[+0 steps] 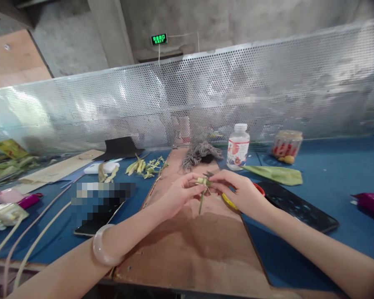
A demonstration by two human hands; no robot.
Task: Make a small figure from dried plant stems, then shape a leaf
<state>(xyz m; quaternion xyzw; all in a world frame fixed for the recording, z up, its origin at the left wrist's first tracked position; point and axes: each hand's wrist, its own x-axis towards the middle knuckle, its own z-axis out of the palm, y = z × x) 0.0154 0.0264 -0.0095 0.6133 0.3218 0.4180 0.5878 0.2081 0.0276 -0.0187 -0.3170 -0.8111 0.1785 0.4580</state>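
My left hand (186, 190) pinches a small pale-green bundle of leaf or husk strip (203, 181) between thumb and fingers, above the brown board. From the bundle a thin green stem hangs down. My right hand (239, 189) is closed at the bundle's other end, fingertips against it. Scissors with a yellow and red handle (230, 202) show under my right hand, partly hidden; whether they touch it I cannot tell. Beyond my fingers a heap of grey yarn (201, 155) lies on the board.
Right of the brown board (187, 257) are a labelled bottle (238, 147), a jar (287, 146), a green husk (276, 174) and a black phone (296, 205). Left lie another phone (102, 214), dried leaf sprigs (149, 167) and cables (43, 228). A perforated metal screen (137, 104) stands behind.
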